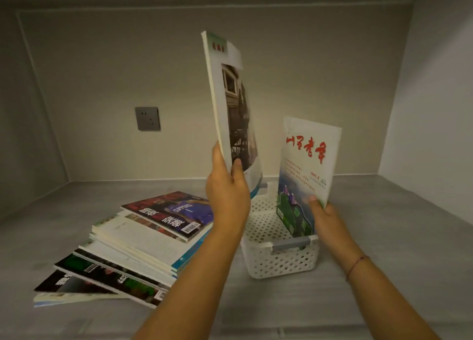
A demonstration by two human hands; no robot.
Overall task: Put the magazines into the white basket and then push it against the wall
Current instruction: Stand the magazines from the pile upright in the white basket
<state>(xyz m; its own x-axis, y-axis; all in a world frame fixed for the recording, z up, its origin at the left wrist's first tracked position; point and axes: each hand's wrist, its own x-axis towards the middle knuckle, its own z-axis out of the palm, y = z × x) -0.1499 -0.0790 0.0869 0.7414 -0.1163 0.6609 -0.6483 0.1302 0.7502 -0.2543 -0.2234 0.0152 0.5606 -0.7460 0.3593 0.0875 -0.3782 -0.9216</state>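
A white perforated basket (279, 263) with grey handles stands on the grey surface, right of centre. My right hand (323, 215) pinches a magazine with red lettering (305, 170) that stands upright inside the basket, against its right side. My left hand (227, 193) grips the lower edge of a second magazine with a dark building photo (235, 104), held upright in the air above the basket's left rim. A messy stack of several magazines (133, 252) lies to the left of the basket, a basketball cover (171, 211) on top.
The back wall (307, 71) stands some way behind the basket, and a side wall (430, 109) rises on the right. A grey power socket (147, 118) sits on the back wall at the left. Bare grey surface (384, 237) lies to the right of the basket.
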